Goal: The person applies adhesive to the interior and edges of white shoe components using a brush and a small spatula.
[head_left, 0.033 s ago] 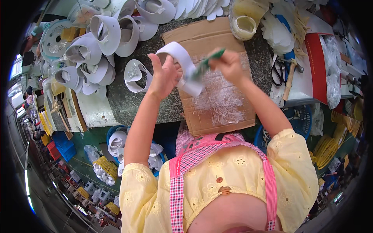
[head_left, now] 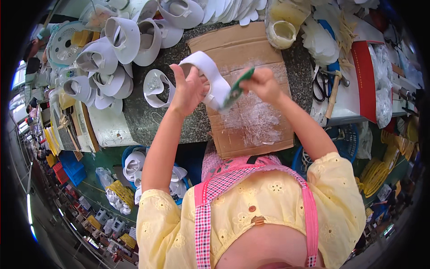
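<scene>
My left hand [head_left: 191,87] holds a white curved piece [head_left: 204,62], which looks like a shoe upper, above a sheet of brown cardboard [head_left: 237,45]. Its fingers reach inside the loop and the thumb sticks up apart. In my right hand [head_left: 263,85] is a green-handled brush [head_left: 242,85]. The brush's lower end, somewhat blurred, meets the lower right edge of the shoe upper. Whitish dried residue [head_left: 255,121] covers much of the cardboard under my hands. Another white upper [head_left: 156,89] lies on the dark speckled tabletop [head_left: 143,119] to the left.
Several white uppers [head_left: 121,40] are piled at the far left. A tub of pale paste [head_left: 283,35] stands beyond the cardboard. Scissors [head_left: 320,85] and a hammer [head_left: 333,92] lie at the right. A blue basket [head_left: 342,139] sits below the table's right side.
The brush has moved slightly down and to the left along the shoe upper's edge, and it stands more upright. My left hand has barely moved.
</scene>
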